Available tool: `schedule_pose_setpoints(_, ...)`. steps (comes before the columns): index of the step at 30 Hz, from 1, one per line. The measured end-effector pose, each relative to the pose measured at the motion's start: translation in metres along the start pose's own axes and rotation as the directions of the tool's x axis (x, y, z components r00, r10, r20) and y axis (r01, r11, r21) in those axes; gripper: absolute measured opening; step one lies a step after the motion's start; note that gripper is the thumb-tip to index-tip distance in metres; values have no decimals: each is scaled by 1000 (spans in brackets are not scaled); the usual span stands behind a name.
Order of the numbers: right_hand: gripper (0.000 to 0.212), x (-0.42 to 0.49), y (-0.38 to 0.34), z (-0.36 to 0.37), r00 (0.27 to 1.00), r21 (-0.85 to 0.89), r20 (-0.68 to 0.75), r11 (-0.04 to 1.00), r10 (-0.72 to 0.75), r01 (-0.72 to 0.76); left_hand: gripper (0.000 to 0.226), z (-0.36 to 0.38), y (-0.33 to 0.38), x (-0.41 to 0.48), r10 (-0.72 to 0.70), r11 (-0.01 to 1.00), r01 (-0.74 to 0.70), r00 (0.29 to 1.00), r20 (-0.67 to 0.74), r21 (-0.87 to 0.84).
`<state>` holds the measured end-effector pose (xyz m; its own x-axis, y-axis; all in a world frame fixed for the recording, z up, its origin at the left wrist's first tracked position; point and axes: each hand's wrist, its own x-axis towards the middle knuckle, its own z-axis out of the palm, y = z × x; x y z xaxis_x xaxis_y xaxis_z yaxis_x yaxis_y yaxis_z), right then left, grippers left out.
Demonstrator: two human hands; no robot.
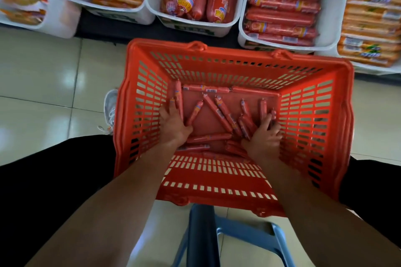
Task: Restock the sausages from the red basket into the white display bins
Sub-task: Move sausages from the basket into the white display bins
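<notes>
Red basket (pixel 303 115): left hand (pixel 173 124), right hand (pixel 265 135) resting on loose sausages (pixel 218 112)

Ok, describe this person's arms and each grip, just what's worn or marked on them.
The left forearm and right forearm are bare, with no sleeve in view. The left grip and right grip are ungloved; no ring, watch or band shows.
</notes>
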<state>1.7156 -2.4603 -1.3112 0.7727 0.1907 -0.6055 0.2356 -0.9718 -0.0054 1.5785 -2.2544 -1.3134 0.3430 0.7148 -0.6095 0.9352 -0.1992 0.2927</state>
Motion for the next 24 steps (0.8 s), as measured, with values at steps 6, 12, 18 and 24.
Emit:
schedule_pose_setpoints(6, 122, 12, -5, -1, 993, -23, 105, 998, 57, -55, 113, 2, 1, 3, 6, 1000, -6, 1000, 10, 15)
schedule_pose_setpoints(12, 105, 18, 2, -4, 996, -28, 83, 999, -19, 22, 131, 11, 8, 5, -52, 996, 50, 998, 27, 73)
schedule_pose_setpoints(18, 79, 24, 5, -10, 983, 101, 170, 993, -71, 54, 118, 17, 12, 8, -65, 997, 66, 998, -11, 45)
schedule_pose_setpoints(24, 78, 27, -4, -16, 978, 281, 193, 959, -84, 27, 90, 16, 11, 9, -72, 983, 73, 997, 16, -169)
